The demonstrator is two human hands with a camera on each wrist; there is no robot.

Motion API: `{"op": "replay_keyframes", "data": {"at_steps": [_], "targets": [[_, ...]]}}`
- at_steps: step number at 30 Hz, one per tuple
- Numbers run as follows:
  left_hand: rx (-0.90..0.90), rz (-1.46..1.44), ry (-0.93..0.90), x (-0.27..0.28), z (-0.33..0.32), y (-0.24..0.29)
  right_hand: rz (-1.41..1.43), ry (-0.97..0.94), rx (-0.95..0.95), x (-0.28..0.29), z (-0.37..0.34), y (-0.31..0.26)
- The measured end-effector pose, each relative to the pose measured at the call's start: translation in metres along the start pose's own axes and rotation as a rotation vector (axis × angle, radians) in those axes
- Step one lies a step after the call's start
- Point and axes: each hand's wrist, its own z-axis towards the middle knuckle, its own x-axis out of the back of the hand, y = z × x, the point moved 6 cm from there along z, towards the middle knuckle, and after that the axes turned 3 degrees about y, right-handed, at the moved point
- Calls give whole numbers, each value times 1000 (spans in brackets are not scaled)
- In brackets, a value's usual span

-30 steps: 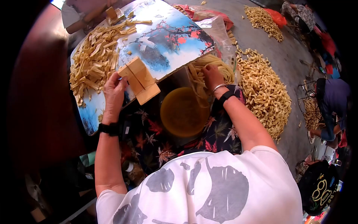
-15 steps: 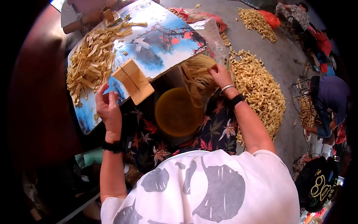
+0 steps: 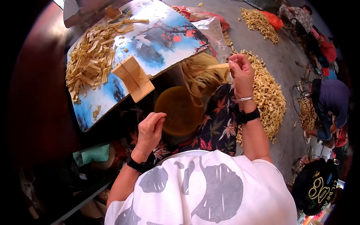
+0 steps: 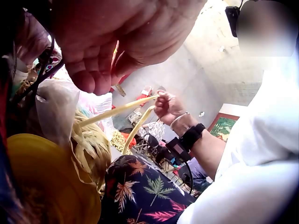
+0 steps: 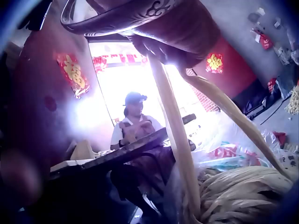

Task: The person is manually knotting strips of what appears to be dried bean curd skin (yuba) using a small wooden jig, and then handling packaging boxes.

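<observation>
My right hand (image 3: 243, 71) pinches the end of a long pale yellow strip (image 3: 219, 66). In the right wrist view, two lengths of strip (image 5: 170, 126) hang from its fingers. Below lies a bundle of similar strips (image 3: 204, 73) in a clear plastic bag, beside the table. My left hand (image 3: 149, 129) hovers by the near left rim of a yellow basin (image 3: 178, 112), fingers loosely bent and nothing visible in them. A wooden block with a slit (image 3: 132, 75), fixed to an angled board, stands at the table's near edge.
A heap of cut flat pieces (image 3: 90, 63) covers the left of the picture-topped table (image 3: 161, 37). Piles of knotted yellow pieces (image 3: 268, 101) lie on the floor at right. Another person (image 5: 135, 123) sits across the table. More people (image 3: 333, 97) are at the right.
My left hand has left the slotted block and come down and right toward the basin. My right hand has drawn a strip up and right out of the bundle.
</observation>
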Motion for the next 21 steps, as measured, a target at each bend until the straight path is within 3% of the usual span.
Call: {"op": "replay_keyframes", "data": {"at_steps": [3,4,7,10,11,13,15,18,21], "targets": [[0,-31,-1,-12,1,-1,-505,-146,337,-5,27,14],[20,-34,-14,-17,-2,-4,-1034,-149,712,-13,28,13],[66,-44,-49,-29,-8,-9,-1381,-62,657,-18,33,46],[75,-24,-62,-36,-17,-16,-1290,-431,103,-47,29,106],[80,-24,-80,-37,-19,-17,-1101,-413,236,-53,24,141],[99,-17,-116,-37,-22,-21,-1371,-709,314,-85,1,214],[101,-8,-104,-35,-22,-22,-1379,-396,356,-89,-17,212],[150,-36,-86,-31,-22,-23,-1400,-651,76,-91,-13,192],[180,-76,-75,-33,-26,-33,-1336,-620,62,-72,-3,167]]}}
